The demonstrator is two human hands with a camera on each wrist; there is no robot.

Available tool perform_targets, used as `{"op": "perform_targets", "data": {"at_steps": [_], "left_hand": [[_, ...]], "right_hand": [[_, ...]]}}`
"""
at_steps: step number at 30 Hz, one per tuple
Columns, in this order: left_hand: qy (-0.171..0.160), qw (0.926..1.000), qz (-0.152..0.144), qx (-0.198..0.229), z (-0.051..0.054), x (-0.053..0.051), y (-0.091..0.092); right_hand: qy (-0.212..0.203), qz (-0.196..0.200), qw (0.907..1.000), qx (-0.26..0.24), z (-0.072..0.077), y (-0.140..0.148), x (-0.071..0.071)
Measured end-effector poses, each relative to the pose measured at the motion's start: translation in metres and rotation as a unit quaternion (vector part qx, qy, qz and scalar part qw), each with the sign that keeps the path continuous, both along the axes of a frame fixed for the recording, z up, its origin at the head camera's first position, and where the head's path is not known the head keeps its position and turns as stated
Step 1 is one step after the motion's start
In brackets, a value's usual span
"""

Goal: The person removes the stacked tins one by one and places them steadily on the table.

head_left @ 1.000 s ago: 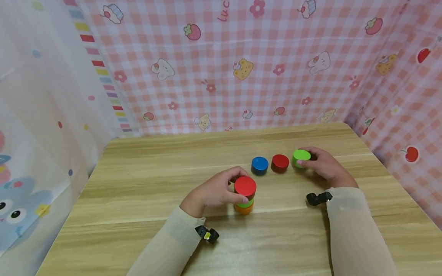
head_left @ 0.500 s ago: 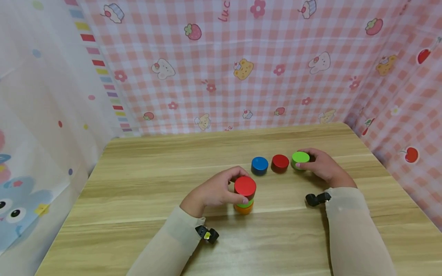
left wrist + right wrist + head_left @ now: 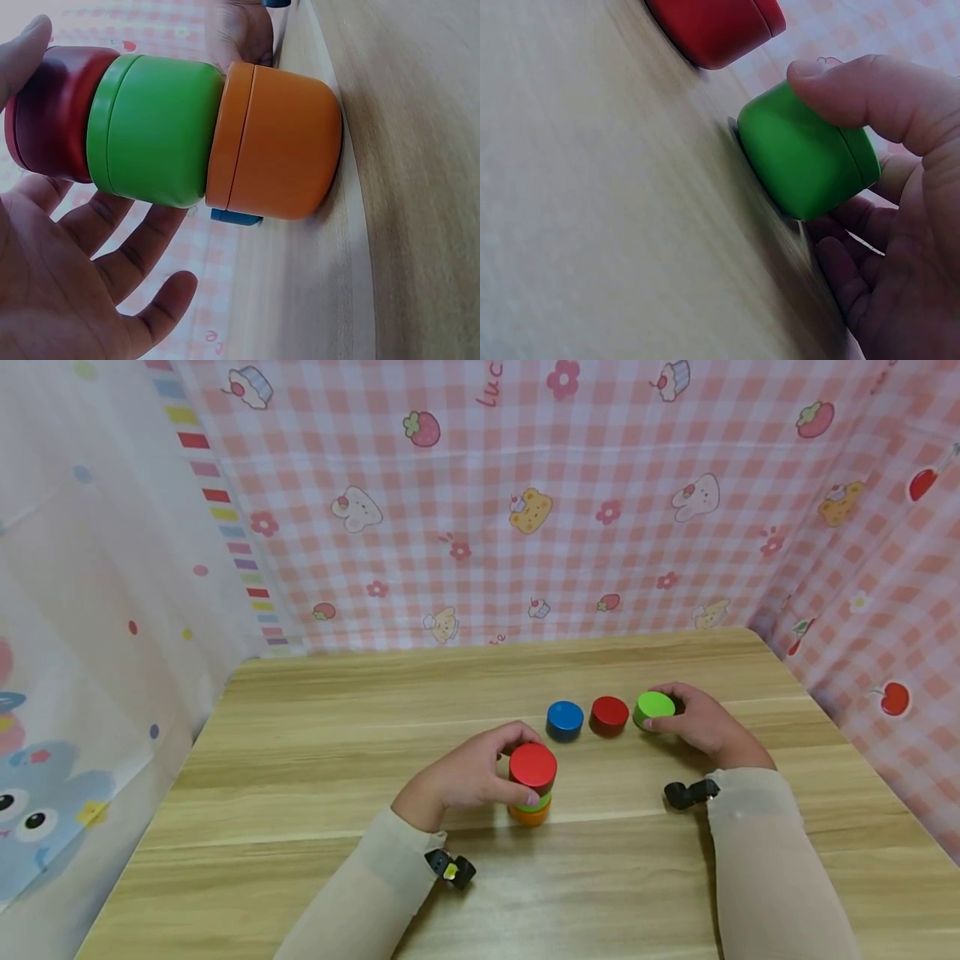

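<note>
Three small round lidded jars form a stack in front of me: a red jar (image 3: pixel 532 768) on top, a green jar (image 3: pixel 154 127) in the middle and an orange jar (image 3: pixel 277 142) on the table. My left hand (image 3: pixel 480 770) holds the top red jar between thumb and fingers; its lower fingers spread beside the stack in the left wrist view. Farther right, my right hand (image 3: pixel 705 718) grips a second green jar (image 3: pixel 806 154) by its sides, thumb in front. That jar appears to rest upright on the table.
Left of the second green jar stand another red jar (image 3: pixel 609 717) and a blue jar (image 3: pixel 564 721), in a row on the wooden table (image 3: pixel 315 760). A pink checked cloth (image 3: pixel 480 510) hangs behind the table's far edge.
The second green jar has come down slightly with my right hand. My left hand and the stack stay in place.
</note>
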State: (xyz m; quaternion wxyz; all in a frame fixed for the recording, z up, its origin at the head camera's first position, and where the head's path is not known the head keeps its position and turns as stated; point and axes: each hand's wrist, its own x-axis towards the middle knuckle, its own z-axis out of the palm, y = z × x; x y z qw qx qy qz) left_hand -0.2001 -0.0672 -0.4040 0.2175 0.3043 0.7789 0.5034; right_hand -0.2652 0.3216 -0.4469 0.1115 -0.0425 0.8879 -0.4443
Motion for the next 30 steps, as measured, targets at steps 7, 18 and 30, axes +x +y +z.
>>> {"op": "perform_targets", "data": {"at_steps": [7, 18, 30], "left_hand": [[-0.003, 1.0, 0.003, -0.006, -0.002, 0.001, 0.0], [-0.01, 0.9998, -0.005, -0.015, -0.004, -0.003, -0.002], [-0.036, 0.9977, 0.008, -0.057, -0.01, -0.007, -0.006]], "right_hand": [[-0.009, 0.003, 0.9999, -0.009, -0.001, 0.001, 0.0], [0.008, -0.061, 0.9967, -0.053, 0.015, -0.004, 0.001], [0.1, -0.054, 0.99, -0.084, 0.051, -0.026, 0.01]]}}
